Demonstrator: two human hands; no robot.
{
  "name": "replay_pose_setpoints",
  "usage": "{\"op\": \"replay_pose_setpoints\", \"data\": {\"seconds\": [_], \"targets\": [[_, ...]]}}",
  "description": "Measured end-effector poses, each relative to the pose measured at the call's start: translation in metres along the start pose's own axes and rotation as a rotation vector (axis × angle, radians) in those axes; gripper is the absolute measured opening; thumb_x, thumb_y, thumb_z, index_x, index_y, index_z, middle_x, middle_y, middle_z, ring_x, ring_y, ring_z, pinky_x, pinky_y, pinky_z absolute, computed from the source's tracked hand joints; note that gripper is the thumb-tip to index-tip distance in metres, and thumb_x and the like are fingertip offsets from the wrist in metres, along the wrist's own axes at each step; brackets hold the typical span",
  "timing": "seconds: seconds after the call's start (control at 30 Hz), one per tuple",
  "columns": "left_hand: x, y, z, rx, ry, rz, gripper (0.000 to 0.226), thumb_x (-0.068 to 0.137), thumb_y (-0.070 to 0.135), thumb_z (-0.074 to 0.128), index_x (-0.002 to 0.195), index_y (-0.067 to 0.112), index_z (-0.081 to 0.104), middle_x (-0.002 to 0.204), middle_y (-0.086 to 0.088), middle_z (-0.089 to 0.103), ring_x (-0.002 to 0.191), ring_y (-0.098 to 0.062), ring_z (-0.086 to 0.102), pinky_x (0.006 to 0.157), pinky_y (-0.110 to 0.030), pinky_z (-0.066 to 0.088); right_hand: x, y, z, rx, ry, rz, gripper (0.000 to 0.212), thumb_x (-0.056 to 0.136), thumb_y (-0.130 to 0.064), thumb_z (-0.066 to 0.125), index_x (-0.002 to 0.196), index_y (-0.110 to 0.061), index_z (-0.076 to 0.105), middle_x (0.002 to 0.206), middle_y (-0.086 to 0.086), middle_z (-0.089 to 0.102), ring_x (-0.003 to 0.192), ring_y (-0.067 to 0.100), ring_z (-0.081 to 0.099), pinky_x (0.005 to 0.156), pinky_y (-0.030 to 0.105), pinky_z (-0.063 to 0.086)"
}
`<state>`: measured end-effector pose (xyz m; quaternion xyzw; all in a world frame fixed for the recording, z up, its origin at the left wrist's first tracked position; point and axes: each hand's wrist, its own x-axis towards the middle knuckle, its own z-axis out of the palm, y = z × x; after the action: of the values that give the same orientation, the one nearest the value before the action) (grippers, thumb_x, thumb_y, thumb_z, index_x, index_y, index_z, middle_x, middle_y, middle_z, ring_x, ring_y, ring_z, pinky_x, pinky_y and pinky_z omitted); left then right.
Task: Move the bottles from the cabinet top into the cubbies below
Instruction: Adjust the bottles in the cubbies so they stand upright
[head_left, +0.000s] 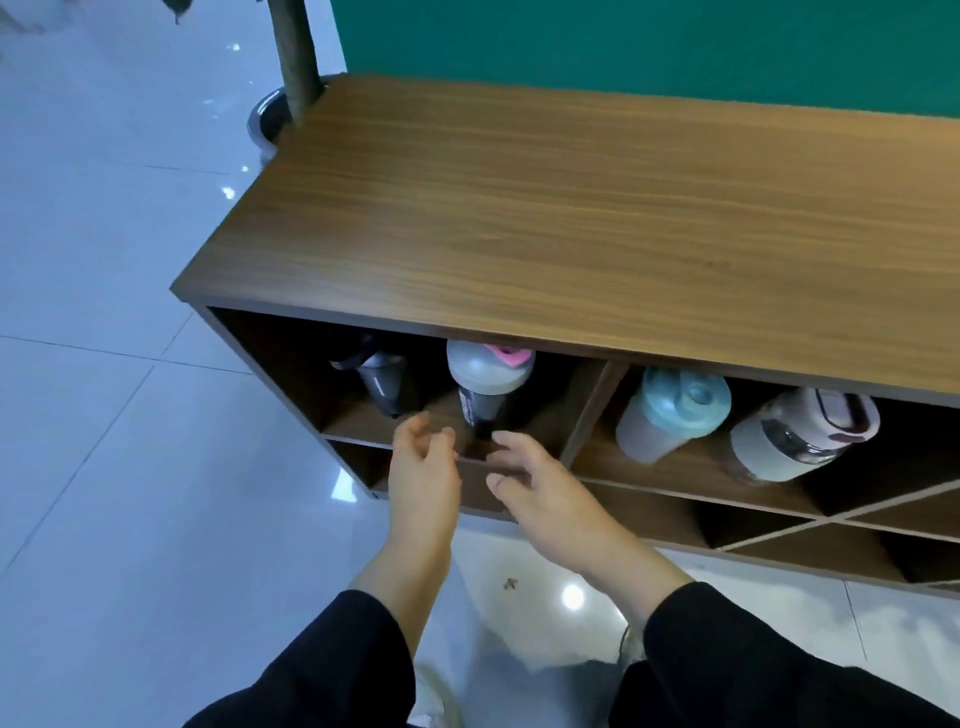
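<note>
A wooden cabinet shows a bare top. Its upper left cubby holds a dark bottle and a grey-lidded shaker bottle with a pink cap. The upper right cubby holds a white bottle with a teal lid and a glass bottle with a white sleeve and pinkish lid. My left hand and my right hand hover just in front of the left cubby, below the shaker bottle. Both hold nothing, with their fingers apart.
Lower cubbies with diagonal dividers sit under the right side. A green wall backs the cabinet. A post in a metal base stands at the cabinet's far left corner. Glossy white floor tiles surround it.
</note>
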<state>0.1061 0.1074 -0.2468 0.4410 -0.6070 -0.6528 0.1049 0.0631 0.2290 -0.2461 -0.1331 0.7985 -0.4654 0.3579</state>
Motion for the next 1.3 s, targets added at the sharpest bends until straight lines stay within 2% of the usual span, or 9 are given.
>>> {"op": "replay_pose_setpoints", "data": {"seconds": [0.1, 0.23, 0.4, 0.47, 0.67, 0.83, 0.97, 1.1, 1.3], "targets": [[0.008, 0.007, -0.002, 0.040, -0.097, 0.012, 0.054, 0.097, 0.016, 0.050, 0.149, 0.029, 0.039, 0.132, -0.002, 0.059, 0.122, -0.020, 0.056, 0.108, -0.043, 0.044, 0.029, -0.015, 0.016, 0.158, 0.230, 0.068, 0.068, 0.100, -0.017, 0.051, 0.157, -0.026, 0.014, 0.156, -0.002, 0.035, 0.142, 0.021, 0.040, 0.112, 0.029, 0.032], [0.018, 0.010, 0.003, 0.038, -0.204, 0.000, 0.064, 0.100, 0.015, 0.045, 0.158, 0.031, 0.023, 0.160, 0.004, 0.035, 0.145, -0.016, 0.034, 0.117, -0.037, 0.029, 0.069, -0.013, 0.023, 0.180, 0.348, 0.159, 0.079, 0.100, -0.013, 0.047, 0.158, -0.023, -0.005, 0.166, 0.011, 0.016, 0.150, 0.025, 0.025, 0.115, 0.033, 0.026], [0.039, 0.015, 0.008, -0.141, -0.256, -0.024, 0.050, 0.106, 0.029, 0.036, 0.155, 0.036, 0.033, 0.140, 0.013, 0.047, 0.129, -0.002, 0.039, 0.116, -0.034, 0.029, 0.093, -0.008, 0.019, 0.204, 0.409, 0.176, 0.074, 0.099, -0.013, 0.046, 0.159, -0.025, 0.005, 0.157, 0.010, 0.037, 0.143, 0.031, 0.038, 0.106, 0.035, 0.035], [0.050, 0.010, 0.011, -0.177, -0.274, -0.040, 0.048, 0.105, 0.042, 0.037, 0.151, 0.032, 0.043, 0.145, 0.011, 0.051, 0.134, -0.007, 0.045, 0.119, -0.037, 0.029, 0.093, -0.001, 0.022, 0.202, 0.392, 0.160, 0.072, 0.095, -0.015, 0.047, 0.158, -0.028, 0.014, 0.151, 0.007, 0.044, 0.139, 0.030, 0.043, 0.104, 0.034, 0.038], [0.072, 0.006, 0.022, -0.212, -0.281, -0.139, 0.105, 0.060, 0.089, 0.045, 0.147, 0.030, 0.050, 0.149, -0.003, 0.054, 0.137, -0.020, 0.048, 0.117, -0.047, 0.032, 0.080, 0.005, 0.025, 0.295, 0.402, 0.124, 0.075, 0.097, -0.008, 0.047, 0.158, -0.026, 0.009, 0.164, 0.005, 0.023, 0.150, 0.023, 0.025, 0.120, 0.045, 0.028], [0.069, 0.003, 0.024, -0.232, -0.147, -0.060, 0.093, 0.070, 0.082, 0.039, 0.148, 0.031, 0.048, 0.149, 0.001, 0.054, 0.138, -0.017, 0.047, 0.117, -0.046, 0.032, 0.082, 0.010, 0.017, 0.288, 0.402, 0.112, 0.078, 0.097, -0.010, 0.046, 0.159, -0.031, 0.004, 0.164, 0.006, 0.024, 0.149, 0.023, 0.028, 0.119, 0.045, 0.029], [0.057, 0.006, 0.024, -0.154, -0.202, -0.018, 0.082, 0.084, 0.075, 0.032, 0.151, 0.029, 0.044, 0.153, 0.001, 0.049, 0.142, -0.016, 0.042, 0.119, -0.046, 0.030, 0.077, 0.008, 0.019, 0.238, 0.353, 0.085, 0.078, 0.092, -0.016, 0.047, 0.158, -0.032, 0.008, 0.164, 0.003, 0.026, 0.151, 0.021, 0.025, 0.120, 0.044, 0.028], [0.061, 0.006, 0.024, -0.157, -0.221, -0.030, 0.068, 0.094, 0.066, 0.032, 0.149, 0.030, 0.047, 0.149, 0.000, 0.053, 0.138, -0.017, 0.047, 0.118, -0.044, 0.032, 0.073, 0.009, 0.017, 0.228, 0.302, 0.099, 0.078, 0.096, -0.008, 0.045, 0.159, -0.026, 0.003, 0.165, 0.005, 0.021, 0.149, 0.022, 0.028, 0.111, 0.028, 0.030], [0.059, 0.004, 0.025, -0.119, -0.241, -0.038, 0.063, 0.099, 0.062, 0.029, 0.154, 0.032, 0.038, 0.157, 0.004, 0.042, 0.146, -0.017, 0.035, 0.120, -0.042, 0.026, 0.066, 0.011, 0.011, 0.188, 0.272, 0.094, 0.075, 0.099, -0.008, 0.043, 0.159, -0.025, 0.003, 0.165, 0.010, 0.022, 0.150, 0.022, 0.026, 0.120, 0.037, 0.026]]}}
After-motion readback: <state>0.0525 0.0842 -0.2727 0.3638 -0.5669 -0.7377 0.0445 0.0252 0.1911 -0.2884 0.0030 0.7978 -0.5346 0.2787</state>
